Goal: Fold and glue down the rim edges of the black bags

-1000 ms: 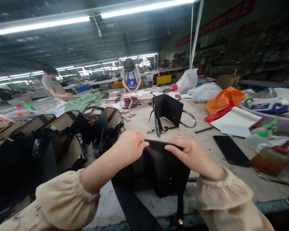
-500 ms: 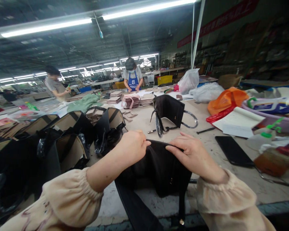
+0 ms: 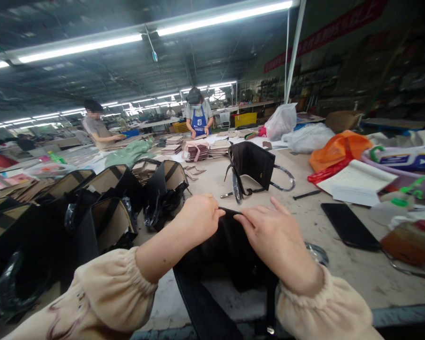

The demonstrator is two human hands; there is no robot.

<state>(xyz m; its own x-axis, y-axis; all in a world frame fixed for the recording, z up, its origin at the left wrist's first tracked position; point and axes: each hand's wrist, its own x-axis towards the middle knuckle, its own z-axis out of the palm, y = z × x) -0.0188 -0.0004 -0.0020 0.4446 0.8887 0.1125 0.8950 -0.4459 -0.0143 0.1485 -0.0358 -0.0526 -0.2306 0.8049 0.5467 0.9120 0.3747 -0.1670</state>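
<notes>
A black handbag point(image 3: 230, 255) lies before me at the table's front edge, its flap or strap hanging toward me. My left hand point(image 3: 202, 218) pinches the bag's upper edge with closed fingers. Close beside it, my right hand point(image 3: 269, 231) grips the same edge between thumb and fingers, with one finger raised. Part of the bag is hidden under my right hand and forearm. Just beyond my hands stands a second black bag point(image 3: 255, 165) with plastic-wrapped handles.
Several black bag bodies point(image 3: 108, 222) crowd the left. A phone point(image 3: 350, 225), an open notebook point(image 3: 363, 179), a bottle with green nozzle point(image 3: 393, 205) and an orange bag point(image 3: 336, 148) are on the right. Behind stacked pieces point(image 3: 196, 152), a person in a blue apron point(image 3: 199, 118) works.
My right hand has slid left along the bag's edge, closer to my left hand. A plastic-wrapped handle now shows right of my right wrist. The view has shifted slightly.
</notes>
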